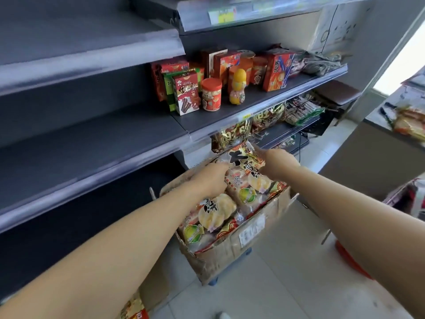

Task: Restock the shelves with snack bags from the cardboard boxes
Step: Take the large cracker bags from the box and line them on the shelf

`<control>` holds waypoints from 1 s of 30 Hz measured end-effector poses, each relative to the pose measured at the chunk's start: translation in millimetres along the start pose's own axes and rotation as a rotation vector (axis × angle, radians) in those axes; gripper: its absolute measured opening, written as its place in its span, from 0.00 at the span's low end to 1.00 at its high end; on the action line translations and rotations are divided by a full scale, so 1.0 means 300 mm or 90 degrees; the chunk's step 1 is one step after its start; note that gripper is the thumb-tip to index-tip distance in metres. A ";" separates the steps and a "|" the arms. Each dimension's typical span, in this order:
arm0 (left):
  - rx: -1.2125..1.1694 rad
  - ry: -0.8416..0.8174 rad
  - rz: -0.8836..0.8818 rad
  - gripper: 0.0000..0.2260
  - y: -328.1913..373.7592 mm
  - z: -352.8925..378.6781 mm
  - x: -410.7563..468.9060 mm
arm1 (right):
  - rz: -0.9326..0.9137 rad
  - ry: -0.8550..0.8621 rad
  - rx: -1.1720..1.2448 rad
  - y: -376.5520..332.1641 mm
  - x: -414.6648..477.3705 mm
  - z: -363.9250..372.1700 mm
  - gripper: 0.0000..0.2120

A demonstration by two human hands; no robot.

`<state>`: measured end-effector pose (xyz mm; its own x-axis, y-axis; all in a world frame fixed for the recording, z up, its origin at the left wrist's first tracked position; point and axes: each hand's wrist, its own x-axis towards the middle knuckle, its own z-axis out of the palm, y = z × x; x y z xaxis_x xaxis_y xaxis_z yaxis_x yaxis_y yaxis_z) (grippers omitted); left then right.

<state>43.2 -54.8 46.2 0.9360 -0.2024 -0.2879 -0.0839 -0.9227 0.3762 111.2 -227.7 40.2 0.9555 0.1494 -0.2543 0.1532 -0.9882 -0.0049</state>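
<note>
An open cardboard box (232,254) stands on the floor below the shelves, filled with rice-cracker snack bags. My left hand (210,179) grips the left edge of the top snack bag (245,168), and my right hand (277,162) grips its right edge. The bag is tilted up at the far end of the box. Another snack bag (213,214) lies flat in the box, nearer to me. The dark shelf (87,143) to the left holds nothing.
Red snack boxes and jars (211,93) stand on the middle shelf on the right. Gold snack bags (266,118) sit on the shelf beneath it. A counter (379,143) stands at right, with red packaging (414,196) below it. A snack bag (135,307) lies near my feet.
</note>
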 end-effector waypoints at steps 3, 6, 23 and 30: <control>-0.025 -0.034 -0.049 0.07 0.034 0.094 0.099 | -0.007 -0.047 0.021 0.091 0.093 0.083 0.29; -0.047 -0.058 -0.098 0.06 0.031 0.177 0.189 | -0.004 -0.074 0.031 0.148 0.157 0.152 0.23; -0.680 -0.036 -0.446 0.10 -0.032 0.367 0.447 | 0.168 -0.144 0.232 0.208 0.385 0.363 0.44; -0.744 -0.015 -0.454 0.19 -0.026 0.330 0.408 | 0.217 -0.207 0.344 0.173 0.374 0.343 0.39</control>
<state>124.4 -104.9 -79.2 0.6474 0.1797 -0.7406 0.7549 -0.0180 0.6555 200.3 -265.8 -88.1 0.7913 -0.1049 -0.6024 -0.3667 -0.8698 -0.3302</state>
